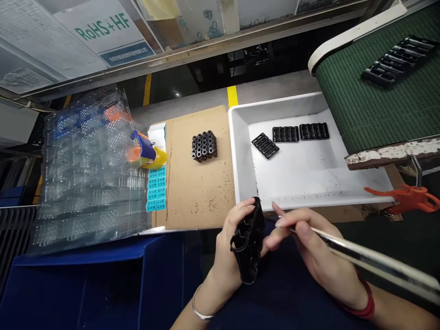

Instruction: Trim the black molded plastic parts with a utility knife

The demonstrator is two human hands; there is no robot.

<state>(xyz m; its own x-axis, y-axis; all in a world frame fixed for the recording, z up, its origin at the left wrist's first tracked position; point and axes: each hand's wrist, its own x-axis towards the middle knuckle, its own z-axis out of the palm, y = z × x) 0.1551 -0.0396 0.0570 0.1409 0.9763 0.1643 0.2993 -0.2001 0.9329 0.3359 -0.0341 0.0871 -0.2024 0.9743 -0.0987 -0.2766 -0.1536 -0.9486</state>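
A black plastic frame (pixel 249 240) was clamped in the left grip (pixel 230 233), just below the near rim of a white tray (pixel 239 137). The right grip (pixel 316 256) was pinched on a long shiny tool (pixel 374 259), its tip beside the frame. Three black parts (pixel 283 135) lay in the tray; stacked black rings (pixel 204 145) stood on cardboard (pixel 201 197) alongside.

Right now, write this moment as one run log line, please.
left hand holds black plastic part | right hand holds long slender tool | nearby white tray
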